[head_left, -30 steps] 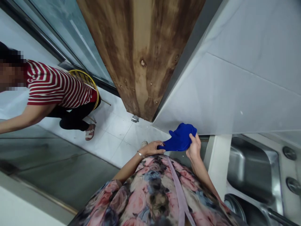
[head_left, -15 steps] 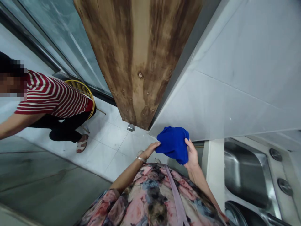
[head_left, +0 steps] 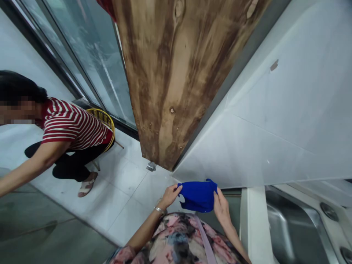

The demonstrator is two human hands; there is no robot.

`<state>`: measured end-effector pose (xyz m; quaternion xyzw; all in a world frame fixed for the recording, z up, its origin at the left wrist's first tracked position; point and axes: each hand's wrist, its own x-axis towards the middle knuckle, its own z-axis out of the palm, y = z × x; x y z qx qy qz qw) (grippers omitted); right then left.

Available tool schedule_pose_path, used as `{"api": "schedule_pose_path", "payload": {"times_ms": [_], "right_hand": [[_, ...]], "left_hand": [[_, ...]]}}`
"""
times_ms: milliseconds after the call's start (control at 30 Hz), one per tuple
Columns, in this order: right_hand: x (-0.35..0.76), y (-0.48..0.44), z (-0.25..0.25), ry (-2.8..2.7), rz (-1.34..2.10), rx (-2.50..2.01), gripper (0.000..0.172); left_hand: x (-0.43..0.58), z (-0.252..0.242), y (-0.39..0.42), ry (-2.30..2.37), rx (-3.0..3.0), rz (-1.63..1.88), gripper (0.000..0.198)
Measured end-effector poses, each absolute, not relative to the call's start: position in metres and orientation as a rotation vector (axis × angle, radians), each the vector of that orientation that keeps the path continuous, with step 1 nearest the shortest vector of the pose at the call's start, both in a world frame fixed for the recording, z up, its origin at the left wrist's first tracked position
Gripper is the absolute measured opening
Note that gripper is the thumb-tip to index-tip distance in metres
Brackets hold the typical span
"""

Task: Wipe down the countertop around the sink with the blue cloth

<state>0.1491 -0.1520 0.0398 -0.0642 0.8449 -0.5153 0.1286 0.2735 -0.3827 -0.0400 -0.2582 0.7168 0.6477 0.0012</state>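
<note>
A blue cloth [head_left: 196, 197] is stretched between my two hands in front of my floral clothing [head_left: 178, 238]. My left hand [head_left: 169, 196], with a silvery bracelet at the wrist, pinches the cloth's left upper corner. On the other side, my right hand [head_left: 221, 206] grips the right edge between thumb and fingers. The cloth hangs fairly flat, with a small gap showing near its left side and a raised corner at the upper right.
A steel sink [head_left: 294, 227] is set in the counter on the right. Ahead stands a wooden panel [head_left: 170, 110] beside a white wall [head_left: 247, 146]. A person in a striped shirt [head_left: 74, 123] sits on a yellow chair [head_left: 113, 128] at left, above the tiled floor [head_left: 123, 194].
The cloth has gone from bunched and folded to spread wider and flatter between my hands. Both hands sit lower in view, and the camera has tilted up. The seated person's arm has shifted.
</note>
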Motion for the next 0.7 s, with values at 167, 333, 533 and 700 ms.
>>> {"api": "schedule_pose_path", "payload": {"times_ms": [167, 333, 533, 700], "right_hand": [[0.142, -0.15, 0.015, 2.54, -1.306, -0.392, 0.076], [0.128, -0.168, -0.012, 2.603, -1.149, -0.443, 0.076], [0.126, -0.186, -0.041, 2.481, -0.885, -0.544, 0.079], [0.13, -0.191, -0.06, 2.367, -0.878, -0.716, 0.064]], "left_hand": [[0.278, -0.028, -0.396, 2.391, -0.812, 1.962, 0.058], [0.287, -0.029, -0.405, 2.521, -0.747, 1.759, 0.051], [0.303, -0.053, -0.417, 2.433, -0.915, 1.68, 0.047], [0.331, -0.048, -0.427, 2.319, -0.942, 1.593, 0.1]]}}
